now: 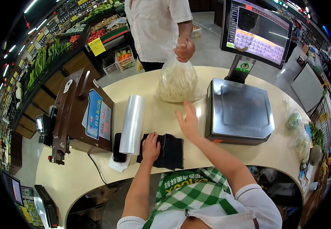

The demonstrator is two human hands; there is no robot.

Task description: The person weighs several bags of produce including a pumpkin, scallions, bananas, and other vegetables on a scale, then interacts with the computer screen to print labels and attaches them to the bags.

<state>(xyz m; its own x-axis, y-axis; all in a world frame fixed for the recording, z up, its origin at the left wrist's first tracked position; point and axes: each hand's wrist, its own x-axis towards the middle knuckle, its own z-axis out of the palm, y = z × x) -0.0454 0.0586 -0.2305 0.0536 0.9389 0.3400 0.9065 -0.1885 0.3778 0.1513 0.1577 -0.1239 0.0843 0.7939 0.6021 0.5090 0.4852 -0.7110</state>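
A clear plastic bag (177, 83) of pale, thin strands, perhaps bean sprouts, rests at the far side of the counter. Another person's hand (185, 49) grips its gathered top. My right hand (189, 123) reaches towards the bag's lower edge, fingers spread and holding nothing; whether a fingertip touches the plastic I cannot tell. On a folded black cloth (169, 151) my left hand (151, 147) lies flat, palm down. A roll of clear plastic bags (132, 124) sits just left of that hand, partly over a dark phone (119, 148).
A weighing scale with a steel platform (241, 107) and a touchscreen (255, 34) occupies the right side. At left stands a brown bag-sealing machine (76, 114) with a black cable. Bagged vegetables (294, 120) line the counter's right edge. The person in a white shirt (157, 31) stands opposite.
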